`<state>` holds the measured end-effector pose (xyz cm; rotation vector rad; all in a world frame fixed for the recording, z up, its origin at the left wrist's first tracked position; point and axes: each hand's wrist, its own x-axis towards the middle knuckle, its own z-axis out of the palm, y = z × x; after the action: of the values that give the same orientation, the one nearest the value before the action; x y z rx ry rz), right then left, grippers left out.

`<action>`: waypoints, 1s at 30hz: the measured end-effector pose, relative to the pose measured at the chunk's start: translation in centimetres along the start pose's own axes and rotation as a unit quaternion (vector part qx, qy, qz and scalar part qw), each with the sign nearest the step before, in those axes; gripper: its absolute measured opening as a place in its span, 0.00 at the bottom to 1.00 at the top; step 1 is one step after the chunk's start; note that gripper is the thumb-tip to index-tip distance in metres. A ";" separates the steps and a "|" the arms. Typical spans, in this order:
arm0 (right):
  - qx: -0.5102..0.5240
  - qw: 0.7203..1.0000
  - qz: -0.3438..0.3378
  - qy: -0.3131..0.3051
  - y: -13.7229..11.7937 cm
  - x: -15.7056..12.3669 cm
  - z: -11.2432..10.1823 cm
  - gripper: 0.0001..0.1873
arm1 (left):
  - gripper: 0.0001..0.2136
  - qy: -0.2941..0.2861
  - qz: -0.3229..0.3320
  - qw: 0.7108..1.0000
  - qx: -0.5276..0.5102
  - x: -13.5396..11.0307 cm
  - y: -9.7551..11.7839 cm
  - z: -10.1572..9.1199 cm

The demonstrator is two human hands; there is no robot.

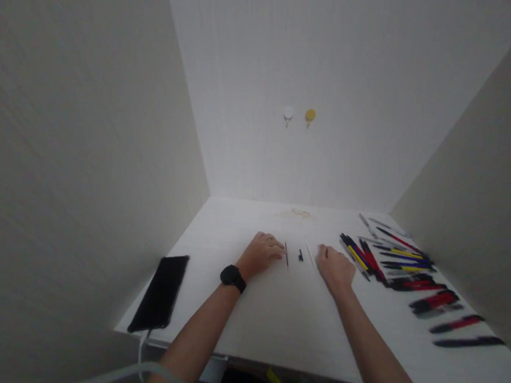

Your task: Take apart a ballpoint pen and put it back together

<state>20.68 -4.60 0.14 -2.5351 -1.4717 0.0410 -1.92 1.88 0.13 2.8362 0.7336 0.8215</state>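
A black phone [159, 293] is laid along the left edge of the white tabletop [267, 317]. The left hand [260, 254], a black smartwatch [232, 276] strapped at its wrist, is rested on the tabletop with the fingers [275, 247] loosely curled, nothing seen held, their tips just beside a thin upright-lying black rod [286, 255]. A short black piece [300, 256] and a slender white strip [309, 255] are placed between the hands. The right hand [335, 267] is set down slightly open, empty, near the strip. Coloured ballpoint pens [386, 260] are spread towards the right edge
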 end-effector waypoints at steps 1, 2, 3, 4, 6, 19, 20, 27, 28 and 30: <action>0.010 1.000 -0.016 0.008 0.0 0.0 0.1 0.29 | 0.07 -0.003 0.005 1.000 0.000 0.0 0.0 0.2; 0.022 0.999 -0.039 0.020 0.0 0.0 0.1 0.28 | 0.07 -0.011 0.008 1.000 0.002 0.1 0.0 0.4; 0.034 0.997 -0.066 0.033 0.0 0.0 0.2 0.27 | 0.08 -0.021 0.010 1.000 0.005 0.1 0.0 0.5; 0.047 0.993 -0.095 0.050 0.0 0.0 0.4 0.25 | 0.08 -0.032 0.010 0.999 0.008 0.1 0.0 0.6; 0.067 0.984 -0.142 0.080 -0.1 0.1 0.6 0.21 | 0.08 -0.048 0.006 0.999 0.012 0.2 0.0 0.7; 0.094 0.968 -0.199 0.118 0.7 1.0 2.2 0.08 | 0.06 -0.033 0.041 0.998 0.021 0.6 0.4 1.1; 0.102 0.967 -0.196 0.128 0.7 1.1 2.1 0.08 | 0.06 -0.017 0.039 0.999 0.018 0.6 0.6 1.1; 0.164 0.958 -0.162 0.169 -0.2 0.4 1.1 0.11 | 0.10 0.144 -0.034 0.988 -0.039 0.2 1.2 0.9; 0.169 0.958 -0.164 0.166 -0.3 0.3 0.9 0.11 | 0.09 0.162 -0.037 0.985 -0.050 0.2 1.2 0.9; 0.174 0.956 -0.171 0.161 -0.5 0.1 0.7 0.11 | 0.08 0.198 -0.050 0.977 -0.070 0.3 1.0 1.0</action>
<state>20.22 -4.16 -0.47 -1.8840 -1.5798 -0.1477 -0.78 1.15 -0.35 2.5154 0.8150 1.3820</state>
